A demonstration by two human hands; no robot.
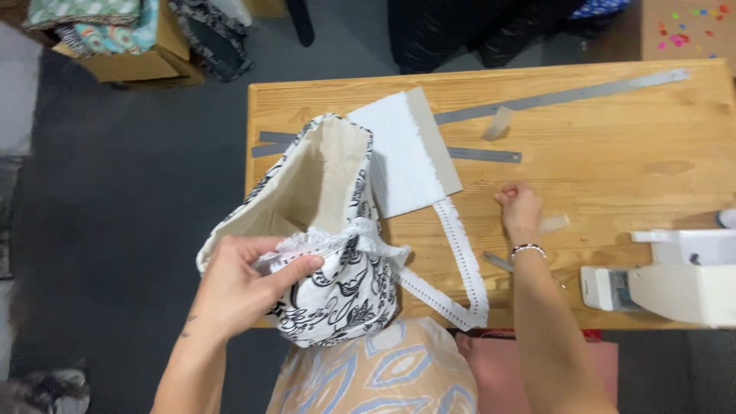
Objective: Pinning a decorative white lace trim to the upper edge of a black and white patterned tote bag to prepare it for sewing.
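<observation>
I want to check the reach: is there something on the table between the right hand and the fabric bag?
Yes. The white lace strap lies on the table between the right hand and the fabric bag, which the left hand holds.

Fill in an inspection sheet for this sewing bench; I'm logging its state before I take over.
Surface: light wooden table, bare at the far right.
Job's things: black-and-white printed fabric bag with cream lining, mouth open, hanging over the table's left edge; white lace strap trailing from it.
Clutter: white foam sheet on grey card; two grey metal rulers; white sewing machine at the right edge.
Grippers: left hand pinches the bag's rim; right hand rests closed on the table.
Cables: nothing seen.
Surroundings: dark floor; cardboard box of patterned fabrics upper left.
</observation>
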